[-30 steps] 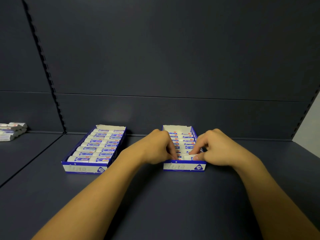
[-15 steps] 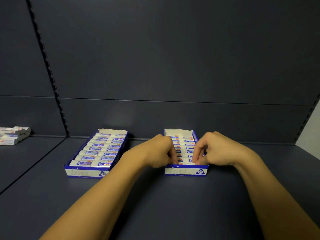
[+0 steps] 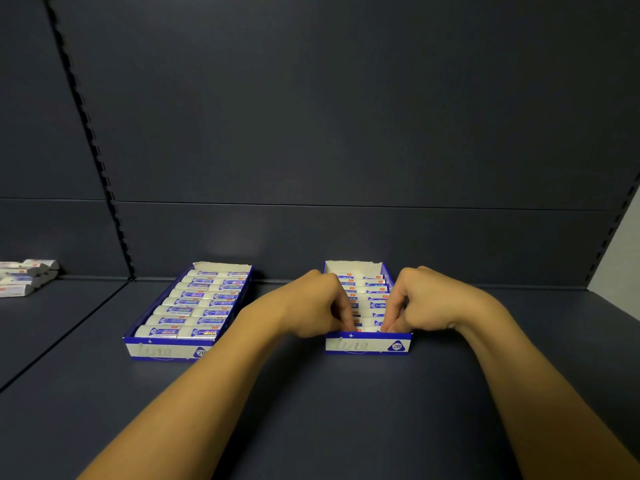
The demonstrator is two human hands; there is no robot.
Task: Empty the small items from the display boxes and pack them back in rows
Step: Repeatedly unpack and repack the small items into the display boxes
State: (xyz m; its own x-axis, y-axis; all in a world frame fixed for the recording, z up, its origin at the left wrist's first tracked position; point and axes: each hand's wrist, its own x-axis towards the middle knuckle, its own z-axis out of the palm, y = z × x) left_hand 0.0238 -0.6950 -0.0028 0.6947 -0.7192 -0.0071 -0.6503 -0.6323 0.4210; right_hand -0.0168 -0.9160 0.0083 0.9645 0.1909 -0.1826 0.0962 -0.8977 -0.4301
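While left box (image 3: 188,308) sits fully packed, right box (image 3: 369,344) nearly full; left hand (image 3: 313,308), right hand (image 3: 420,303) curled, pinching front-row eraser (image 3: 370,329); loose pile (image 3: 24,277) left.

"2B" is printed inside a blue triangle on the white front panel of the right display box (image 3: 368,346). The same mark, partly cut off by a forearm, is seen on the front panel of the left display box (image 3: 162,350). Faint script beside each mark cannot be read. Blue labels on the erasers (image 3: 194,311) are too small to be read.
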